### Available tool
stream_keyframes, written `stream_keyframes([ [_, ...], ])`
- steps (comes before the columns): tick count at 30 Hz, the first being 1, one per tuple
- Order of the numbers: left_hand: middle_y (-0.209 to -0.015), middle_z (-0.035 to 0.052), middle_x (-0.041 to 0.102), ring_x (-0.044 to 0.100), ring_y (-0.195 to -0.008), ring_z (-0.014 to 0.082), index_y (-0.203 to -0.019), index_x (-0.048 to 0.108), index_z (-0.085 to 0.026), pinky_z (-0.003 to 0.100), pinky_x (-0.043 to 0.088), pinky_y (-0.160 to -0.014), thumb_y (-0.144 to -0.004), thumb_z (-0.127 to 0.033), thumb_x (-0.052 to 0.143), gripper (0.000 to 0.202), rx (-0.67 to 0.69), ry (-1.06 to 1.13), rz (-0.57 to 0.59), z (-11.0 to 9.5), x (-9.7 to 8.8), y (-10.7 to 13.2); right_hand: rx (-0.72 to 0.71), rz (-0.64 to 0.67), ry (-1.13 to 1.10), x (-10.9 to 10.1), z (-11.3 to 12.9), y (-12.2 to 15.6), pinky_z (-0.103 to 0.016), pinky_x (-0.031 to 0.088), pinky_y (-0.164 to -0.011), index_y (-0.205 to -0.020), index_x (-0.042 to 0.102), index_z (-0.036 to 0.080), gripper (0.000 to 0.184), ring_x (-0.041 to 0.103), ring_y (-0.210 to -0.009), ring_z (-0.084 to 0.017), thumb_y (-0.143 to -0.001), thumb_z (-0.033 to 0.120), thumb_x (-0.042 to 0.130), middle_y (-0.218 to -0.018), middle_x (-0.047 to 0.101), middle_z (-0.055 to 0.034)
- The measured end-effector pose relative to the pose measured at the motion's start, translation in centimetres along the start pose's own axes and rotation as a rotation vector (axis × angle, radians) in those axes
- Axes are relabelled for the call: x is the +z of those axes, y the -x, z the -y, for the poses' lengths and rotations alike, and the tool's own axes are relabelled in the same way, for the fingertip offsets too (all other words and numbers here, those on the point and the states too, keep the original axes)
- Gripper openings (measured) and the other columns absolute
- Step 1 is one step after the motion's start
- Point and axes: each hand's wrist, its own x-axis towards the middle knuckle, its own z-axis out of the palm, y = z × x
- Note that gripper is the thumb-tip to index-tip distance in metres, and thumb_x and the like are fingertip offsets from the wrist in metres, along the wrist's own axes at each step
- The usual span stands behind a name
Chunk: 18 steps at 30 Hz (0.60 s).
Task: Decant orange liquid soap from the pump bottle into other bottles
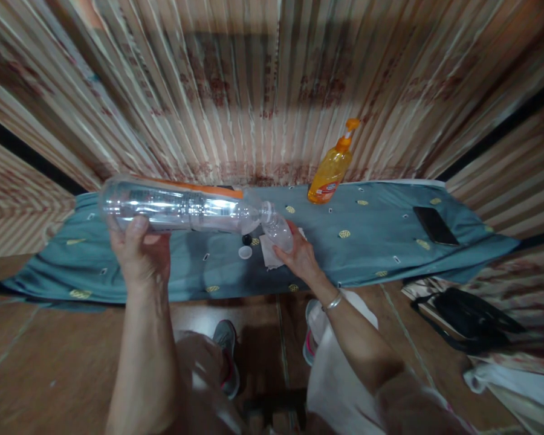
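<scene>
My left hand [138, 251] grips a large clear plastic bottle [176, 208], held nearly level with its open mouth pointing right. My right hand [299, 254] holds a small clear bottle [277, 228] tilted, its mouth meeting the large bottle's mouth. Under them, on the blue-green cloth [372, 241], lie a white cap [245, 252], a small black cap [247, 239] and a crumpled white tissue [268, 251].
An orange pump bottle [330, 169] stands at the back of the cloth, near the striped curtain. A black phone [435, 225] lies on the right end. A black bag [469, 317] sits on the floor at right. My shoes [226, 350] show below.
</scene>
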Motion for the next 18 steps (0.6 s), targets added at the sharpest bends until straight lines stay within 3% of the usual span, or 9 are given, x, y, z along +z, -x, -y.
stream_keyframes([
  [7,-0.115,0.0026,0.068,0.064,-0.112,0.0272,-0.113,0.067,-0.032,0.043,0.054,-0.093,-0.054,-0.035,0.083,0.062,0.021,-0.011,0.028,-0.10,0.12,-0.04,-0.006,-0.006,0.004,0.15,-0.17,0.05,-0.047,0.053,-0.103,-0.146,0.042,0.014,0.073,0.064,-0.124,-0.032,-0.081,0.031,0.070,-0.137,0.064,-0.0187],
  [18,-0.119,0.0015,0.067,0.063,-0.112,0.0255,-0.116,0.065,-0.035,0.042,0.052,-0.096,-0.053,-0.038,0.085,0.065,0.022,-0.027,0.031,-0.26,0.28,0.05,0.002,-0.006,-0.003,0.10,-0.09,0.04,-0.048,0.053,-0.104,-0.146,0.043,0.017,0.072,0.064,-0.124,-0.031,-0.081,0.030,0.070,-0.139,0.064,-0.0156],
])
